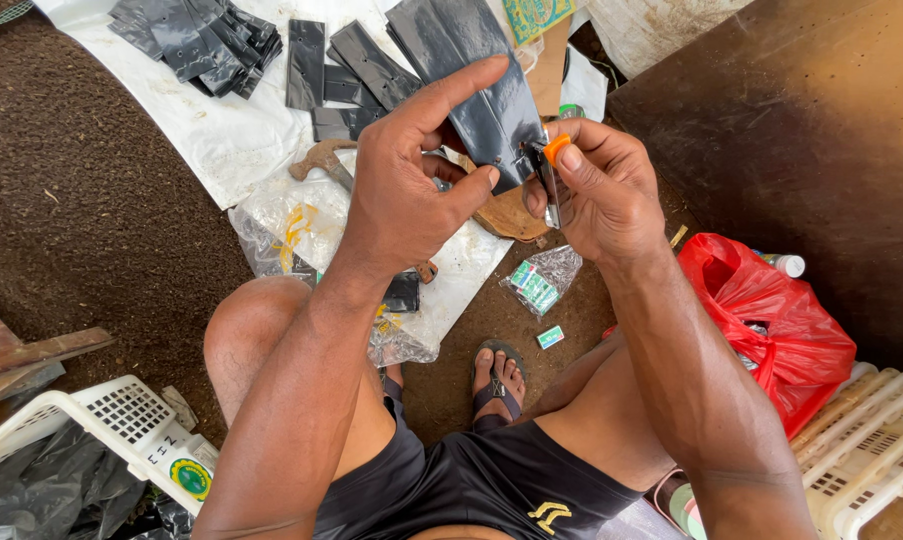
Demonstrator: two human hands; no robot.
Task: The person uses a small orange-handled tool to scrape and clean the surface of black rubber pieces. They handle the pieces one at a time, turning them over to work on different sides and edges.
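Left hand (406, 185) closed on flat black plastic bag (481, 85), forefinger laid along bag's upper face, thumb pinching lower edge; bag held up in front of body, above ground, tilted up and away. Right hand (596, 185) closed around small metal stapler with orange tip (551, 165), set against bag's lower right corner, touching it.

Packages and labels: small clear crinkled packet with green-and-white boxes inside (541, 280) lay on soil just below right hand. One loose small green-and-white box (550, 337) lay near sandalled foot (496, 375). Round green-and-yellow sticker (190, 476) sat on corner of white plastic lattice crate (101, 415), bottom left. Green printed card (536, 15) at top edge, partly cut off, print too small to tell.

Around: pile of flat black plastic bags (206, 40) fanned out on white plastic sheet (231, 140), top left, with more single ones near it. Crumpled clear plastic wrapper with yellow print (291, 225) under left wrist, partly hidden. Rusty brown metal tool (321, 160) on sheet, beside left hand. Red plastic carrier bag (771, 310) right of forearm, white-capped bottle (786, 265) just behind it. Dark brown board (801, 130) filled top right. Cream lattice crate (871, 440) bottom right. Weathered wood strips (21, 355) at left edge. Dark brown soil (81, 220) underneath all. Arms blocked much of sheet's middle.
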